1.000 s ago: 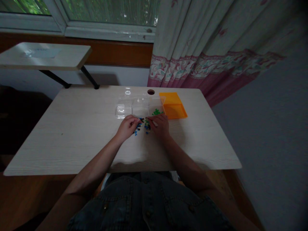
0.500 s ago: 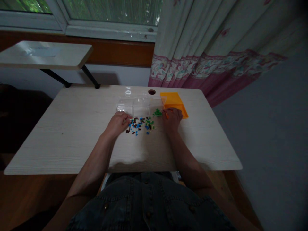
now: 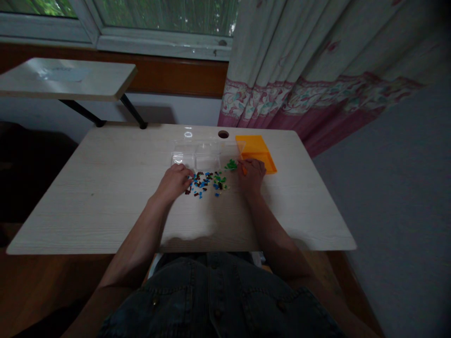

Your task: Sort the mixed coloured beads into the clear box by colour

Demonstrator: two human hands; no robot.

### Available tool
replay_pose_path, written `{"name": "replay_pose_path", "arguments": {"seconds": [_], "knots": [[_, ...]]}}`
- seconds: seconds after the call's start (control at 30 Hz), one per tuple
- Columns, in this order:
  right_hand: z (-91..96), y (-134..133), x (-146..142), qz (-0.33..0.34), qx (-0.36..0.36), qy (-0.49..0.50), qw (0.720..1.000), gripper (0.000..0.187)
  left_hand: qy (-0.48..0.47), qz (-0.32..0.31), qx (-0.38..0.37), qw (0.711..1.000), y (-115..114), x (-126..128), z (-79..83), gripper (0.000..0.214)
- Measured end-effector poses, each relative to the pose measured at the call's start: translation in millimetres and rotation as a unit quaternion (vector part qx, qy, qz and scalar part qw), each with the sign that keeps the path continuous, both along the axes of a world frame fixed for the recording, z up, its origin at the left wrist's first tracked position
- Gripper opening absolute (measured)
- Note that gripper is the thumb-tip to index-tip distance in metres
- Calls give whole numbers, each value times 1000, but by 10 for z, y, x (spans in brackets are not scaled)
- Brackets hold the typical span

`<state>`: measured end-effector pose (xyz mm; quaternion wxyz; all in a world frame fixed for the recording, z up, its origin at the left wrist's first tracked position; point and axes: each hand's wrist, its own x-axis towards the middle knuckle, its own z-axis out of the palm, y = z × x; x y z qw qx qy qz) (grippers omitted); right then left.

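Small toy building bricks [image 3: 202, 183] in blue, brown, green and pale colours lie scattered on the table. At their left edge rests my left hand [image 3: 175, 180], fingers bent and thumb drawn in; whatever the fingertips pinch is too small to make out. My right hand [image 3: 252, 174] is on the other side, its fingers curled together beside a heap of green bricks [image 3: 231, 164]. That heap appears to lie in the right compartment of a clear plastic tray [image 3: 207, 155]. What my right fingers hold, if anything, is hidden. Behind this hand is an open orange plastic case [image 3: 252, 143].
The pale wooden table [image 3: 105, 202] has a round cable hole [image 3: 223, 134] near its back edge. A raised shelf [image 3: 88, 77] on black legs stands at the back left. A curtain [image 3: 278, 98] hangs behind the table, and a wall [image 3: 394, 202] rises on the right.
My left hand has shifted slightly right, its fingers now more over the left edge of the bricks. My right hand has stayed almost in place beside the green heap.
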<state>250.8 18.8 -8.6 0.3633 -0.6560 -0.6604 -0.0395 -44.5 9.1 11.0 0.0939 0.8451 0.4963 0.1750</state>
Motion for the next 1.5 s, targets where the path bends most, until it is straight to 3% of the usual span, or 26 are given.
{"name": "replay_pose_path", "arguments": {"seconds": [0.4, 1.23, 1.5], "knots": [[48, -28, -41, 17, 14, 2, 1000, 30, 19, -1, 4, 1000, -38, 85, 18, 13], [17, -21, -26, 51, 16, 9, 999, 33, -9, 22, -20, 1000, 14, -17, -19, 15], [29, -24, -31, 50, 9, 14, 999, 30, 27, 57, -21, 998, -4, 17, -8, 13]]}}
